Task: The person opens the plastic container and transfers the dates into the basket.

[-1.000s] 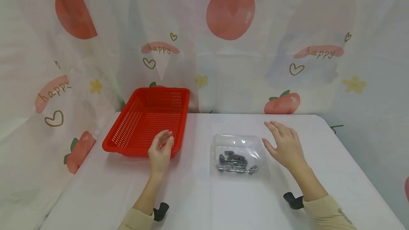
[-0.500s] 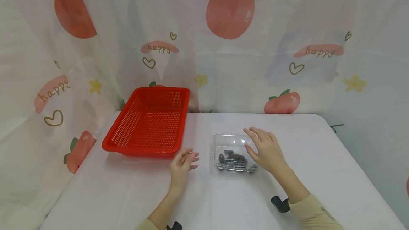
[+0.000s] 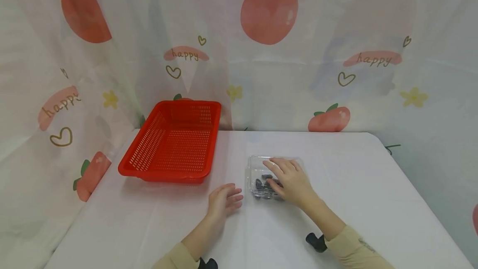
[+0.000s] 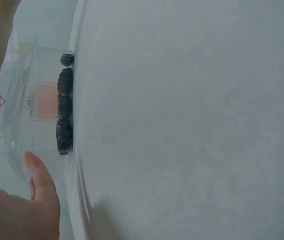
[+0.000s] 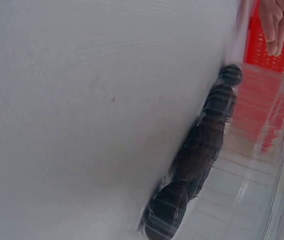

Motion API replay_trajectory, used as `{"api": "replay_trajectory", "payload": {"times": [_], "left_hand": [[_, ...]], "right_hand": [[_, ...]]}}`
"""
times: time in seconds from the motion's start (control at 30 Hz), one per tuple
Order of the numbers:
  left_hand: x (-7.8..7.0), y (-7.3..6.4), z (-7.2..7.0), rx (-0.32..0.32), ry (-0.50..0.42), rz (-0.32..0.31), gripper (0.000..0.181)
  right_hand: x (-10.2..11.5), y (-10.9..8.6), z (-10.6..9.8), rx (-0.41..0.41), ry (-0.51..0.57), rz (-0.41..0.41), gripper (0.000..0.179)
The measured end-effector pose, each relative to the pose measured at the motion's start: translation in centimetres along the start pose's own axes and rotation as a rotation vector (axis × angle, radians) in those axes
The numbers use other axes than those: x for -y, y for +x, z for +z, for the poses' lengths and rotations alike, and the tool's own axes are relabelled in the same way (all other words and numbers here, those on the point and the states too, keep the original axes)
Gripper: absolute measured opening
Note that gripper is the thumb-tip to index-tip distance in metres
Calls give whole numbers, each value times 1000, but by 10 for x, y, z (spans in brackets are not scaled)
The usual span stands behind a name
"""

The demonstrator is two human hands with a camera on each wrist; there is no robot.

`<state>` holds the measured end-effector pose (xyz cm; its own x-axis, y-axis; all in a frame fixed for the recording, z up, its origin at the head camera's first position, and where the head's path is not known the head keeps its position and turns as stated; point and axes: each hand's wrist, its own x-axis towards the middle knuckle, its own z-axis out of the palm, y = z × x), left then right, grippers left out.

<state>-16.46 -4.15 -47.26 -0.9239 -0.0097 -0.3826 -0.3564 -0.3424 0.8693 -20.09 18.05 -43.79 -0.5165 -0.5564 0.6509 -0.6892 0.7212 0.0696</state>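
Observation:
A clear plastic clamshell box sits on the white table with several dark oblong fruits on its bottom. My right hand hovers over the box's right part, fingers spread and slightly bent, hiding some of the fruits. To the left of the box is my left hand, its relaxed fingers pointing towards it and apart from it. Through the clear wall in the right wrist view, the dark fruits lie in a row. The lid appears closed in the left wrist view.
A red perforated plastic basket stands at the back left of the white table. Behind it hangs a pale curtain printed with fruit and the word "happy".
My right hand has moved left from beside the box to above it. My left hand has come from the red basket's front edge rightward and nearer to me. Box and basket stay put.

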Motion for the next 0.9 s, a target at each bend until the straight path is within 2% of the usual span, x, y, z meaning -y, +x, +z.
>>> {"api": "replay_trajectory", "payload": {"times": [0.13,0.27,0.53,0.67,0.9], "left_hand": [[4,6,-1,60,-4,-64,45],[6,12,-2,159,5,-119,48],[11,16,-1,313,23,-182,45],[11,16,0,348,30,-184,45],[11,16,-1,354,47,-198,44]], "right_hand": [[7,3,2,26,19,-18,45],[13,6,4,49,16,-40,51],[22,9,7,109,19,-98,48],[26,10,9,134,3,-130,45],[26,11,15,141,-50,-223,38]]}}
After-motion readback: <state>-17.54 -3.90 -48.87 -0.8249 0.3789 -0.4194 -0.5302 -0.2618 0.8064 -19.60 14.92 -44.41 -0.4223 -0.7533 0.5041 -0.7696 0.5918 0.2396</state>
